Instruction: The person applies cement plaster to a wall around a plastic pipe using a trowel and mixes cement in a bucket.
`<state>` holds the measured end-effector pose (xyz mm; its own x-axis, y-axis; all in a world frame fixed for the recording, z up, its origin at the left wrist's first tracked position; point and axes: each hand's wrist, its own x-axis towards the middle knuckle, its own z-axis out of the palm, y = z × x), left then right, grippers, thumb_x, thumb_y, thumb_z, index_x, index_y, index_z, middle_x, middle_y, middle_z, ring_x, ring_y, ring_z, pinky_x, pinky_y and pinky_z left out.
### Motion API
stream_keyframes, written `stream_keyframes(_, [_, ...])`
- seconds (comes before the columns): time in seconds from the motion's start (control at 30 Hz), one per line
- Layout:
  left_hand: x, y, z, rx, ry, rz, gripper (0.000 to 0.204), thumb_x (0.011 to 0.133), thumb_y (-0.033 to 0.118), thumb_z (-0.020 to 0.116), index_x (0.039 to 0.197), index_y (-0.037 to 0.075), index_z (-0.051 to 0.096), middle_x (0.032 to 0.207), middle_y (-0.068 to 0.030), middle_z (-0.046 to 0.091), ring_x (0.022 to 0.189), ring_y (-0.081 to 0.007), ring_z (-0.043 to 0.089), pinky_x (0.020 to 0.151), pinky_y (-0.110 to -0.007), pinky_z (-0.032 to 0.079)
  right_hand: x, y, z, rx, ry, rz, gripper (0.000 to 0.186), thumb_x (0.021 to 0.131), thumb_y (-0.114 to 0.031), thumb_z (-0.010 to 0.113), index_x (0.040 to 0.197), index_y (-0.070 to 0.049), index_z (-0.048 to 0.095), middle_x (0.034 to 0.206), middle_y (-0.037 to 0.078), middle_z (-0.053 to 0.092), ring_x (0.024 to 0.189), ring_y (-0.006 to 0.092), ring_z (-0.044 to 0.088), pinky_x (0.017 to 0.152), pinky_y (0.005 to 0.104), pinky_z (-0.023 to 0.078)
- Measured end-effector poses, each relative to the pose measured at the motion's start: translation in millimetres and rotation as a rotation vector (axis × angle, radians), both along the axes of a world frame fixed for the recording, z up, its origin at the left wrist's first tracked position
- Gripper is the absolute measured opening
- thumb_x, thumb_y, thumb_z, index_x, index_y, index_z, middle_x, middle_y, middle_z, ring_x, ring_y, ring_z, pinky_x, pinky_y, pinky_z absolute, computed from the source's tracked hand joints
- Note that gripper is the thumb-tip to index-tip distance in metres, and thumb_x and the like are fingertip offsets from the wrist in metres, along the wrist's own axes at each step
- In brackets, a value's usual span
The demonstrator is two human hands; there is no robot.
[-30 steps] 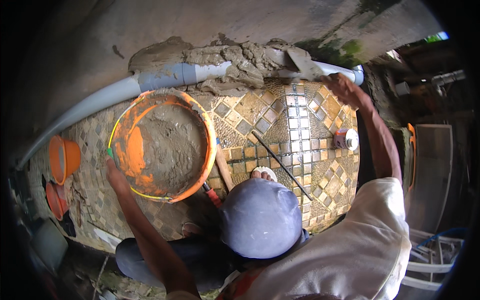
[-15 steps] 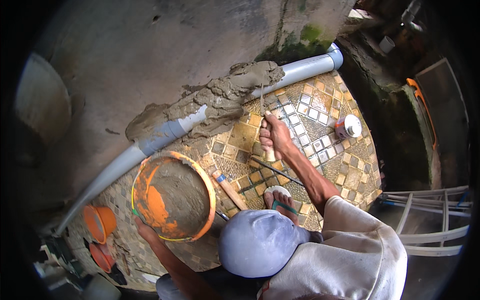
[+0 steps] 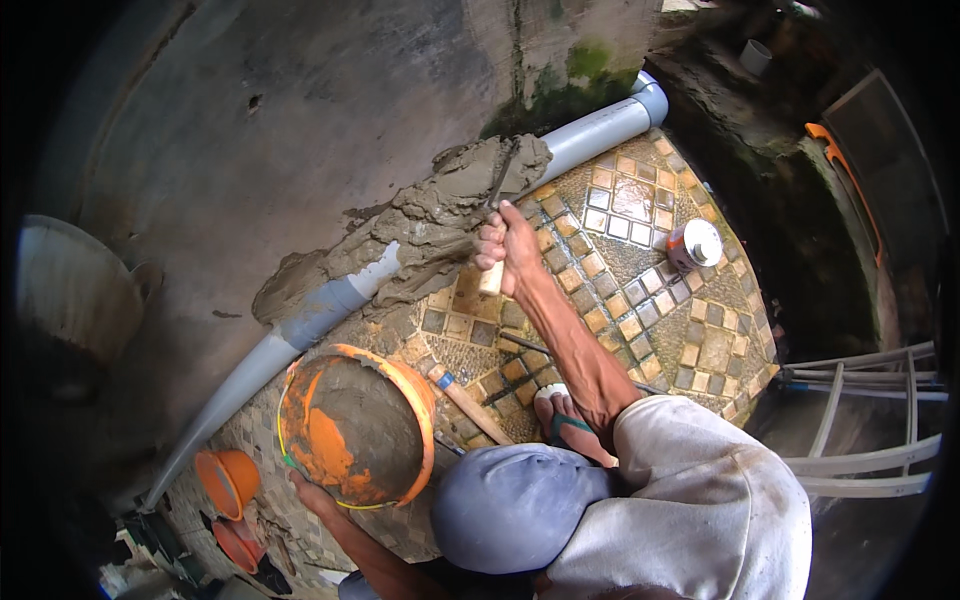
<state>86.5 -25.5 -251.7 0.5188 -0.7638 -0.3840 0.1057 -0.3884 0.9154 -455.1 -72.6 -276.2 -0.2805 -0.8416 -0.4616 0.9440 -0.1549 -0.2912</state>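
One trowel [image 3: 490, 279] in the right grip [image 3: 508, 248], blade at mortar [image 3: 430, 212].

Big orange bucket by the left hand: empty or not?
Not empty: grey mortar lies inside the bucket, part of its orange inside showing. Depth: cannot tell.

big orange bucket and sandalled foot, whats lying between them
In the head view, a blue-banded wooden handle and part of a thin dark rod lie between bucket and foot.

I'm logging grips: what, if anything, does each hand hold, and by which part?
The right hand holds a trowel by its pale handle. The left hand is at the side of the orange bucket; whether it grips cannot be told.
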Motion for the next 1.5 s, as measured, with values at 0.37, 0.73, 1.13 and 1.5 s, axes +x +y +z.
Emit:
stream_keyframes(0.37, [7,6,2,-0.049,0.153,-0.013,0.063,0.11,0.046,0.042,0.139,-0.008,0.055,0.14,-0.016,0.062,0.12,-0.0312,0.063,0.105,-0.04,0.047,35,-36,5,-0.046,-0.076,-0.251,0.037,0.11,-0.039,0.039,0.08,-0.018,0.042,0.055,-0.006,0.037,0.04,0.0079,0.032,0.033,0.0278,0.032])
stream_keyframes(0.73, [14,8,1,-0.051,0.096,0.03,0.063,0.11,0.047,0.043,0.139,-0.007,0.055,0.139,-0.0157,0.062,0.119,-0.0317,0.063,0.104,-0.041,0.047,10,-78,33,-0.046,-0.18,-0.363,0.036,0.112,-0.034,0.034,0.08,-0.017,0.039,0.059,-0.005,0.034,0.044,0.0077,0.03,0.039,0.0268,0.032])
stream_keyframes(1.13, [35,-3,-19,-0.037,0.029,0.012,0.061,0.11,0.042,0.043,0.139,-0.009,0.055,0.139,-0.0168,0.062,0.119,-0.0312,0.063,0.105,-0.04,0.046,-33,-79,5,-0.008,-0.164,-0.316,0.039,0.111,-0.032,0.036,0.076,-0.016,0.041,0.054,-0.005,0.035,0.04,0.0075,0.031,0.033,0.0263,0.033])
stream_keyframes(1.5, [14,9,-1,0.026,0.029,0.059,0.062,0.111,0.044,0.041,0.141,-0.009,0.054,0.139,-0.0161,0.062,0.12,-0.0305,0.062,0.106,-0.039,0.045,-65,30,61,0.286,0.986,0.843,0.039,0.111,-0.038,0.045,0.081,-0.014,0.044,0.058,-0.007,0.038,0.039,0.0049,0.033,0.031,0.028,0.031])
